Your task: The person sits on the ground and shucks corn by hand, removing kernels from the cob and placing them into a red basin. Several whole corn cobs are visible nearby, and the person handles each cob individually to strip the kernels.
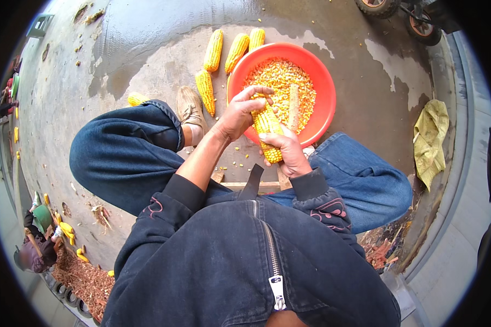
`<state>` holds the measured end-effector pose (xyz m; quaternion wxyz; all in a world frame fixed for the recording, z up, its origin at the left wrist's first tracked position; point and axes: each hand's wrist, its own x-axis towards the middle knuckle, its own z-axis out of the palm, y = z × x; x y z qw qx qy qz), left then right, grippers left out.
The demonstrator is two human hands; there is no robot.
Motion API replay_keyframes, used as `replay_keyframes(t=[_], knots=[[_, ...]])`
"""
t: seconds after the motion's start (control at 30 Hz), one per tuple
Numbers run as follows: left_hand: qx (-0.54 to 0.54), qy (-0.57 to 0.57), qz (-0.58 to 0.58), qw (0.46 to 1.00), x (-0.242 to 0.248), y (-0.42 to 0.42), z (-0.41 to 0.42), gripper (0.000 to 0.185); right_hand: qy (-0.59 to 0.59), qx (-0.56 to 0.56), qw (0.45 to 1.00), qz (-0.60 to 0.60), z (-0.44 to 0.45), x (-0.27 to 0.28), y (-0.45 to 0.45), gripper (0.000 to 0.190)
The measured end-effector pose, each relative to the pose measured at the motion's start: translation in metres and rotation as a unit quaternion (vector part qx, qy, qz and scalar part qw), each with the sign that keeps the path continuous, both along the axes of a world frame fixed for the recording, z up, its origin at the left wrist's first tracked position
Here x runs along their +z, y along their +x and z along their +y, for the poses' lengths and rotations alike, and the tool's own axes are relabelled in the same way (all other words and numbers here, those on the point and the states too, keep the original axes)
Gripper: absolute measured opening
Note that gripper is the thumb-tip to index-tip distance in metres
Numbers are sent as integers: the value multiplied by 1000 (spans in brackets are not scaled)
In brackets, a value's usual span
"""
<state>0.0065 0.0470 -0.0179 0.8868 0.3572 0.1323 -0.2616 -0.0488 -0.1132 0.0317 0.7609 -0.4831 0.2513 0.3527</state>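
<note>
Between my two hands is a yellow ear of corn [266, 122], held over the near rim of a red plastic basin [326, 81]. My left hand [245, 110] grips its far end, with the thumb and fingers bent around the tip. The near end lies in my right hand [285, 149], the thumb pressed along its side. Loose corn kernels [274, 73] fill the bottom of the basin, and a bare corn cob [293, 107] rests on them. Several whole ears of corn [213, 50] lie on the concrete floor left of the basin.
My shoe [188, 105] stands left of the basin. A yellowish woven sack [430, 143] lies at the right, below a wheeled thing's tyre [423, 28]. At the lower left a person [37, 253] sits near more ears and a reddish-brown heap [82, 278]. A green stool [40, 25] stands upper left.
</note>
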Motion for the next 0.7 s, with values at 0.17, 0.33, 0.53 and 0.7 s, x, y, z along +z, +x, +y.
replay_keyframes(t=[0.17, 0.33, 0.53, 0.7], knots=[[-20, 113, 15, 993, -13, -2, -7, 18, -69, 1, 992, -104, 10, -23, -5, 37], [-20, 84, 1, 996, -10, -2, -3, 21, 6, 25, 999, 28, -3, -11, 0, 41], [27, -64, 46, 997, -5, 2, -2, 24, -67, 12, 995, -74, 8, -11, -2, 39], [-6, 145, 35, 989, -17, -3, -12, 21, -113, 16, 984, -137, 10, -31, -6, 42]])
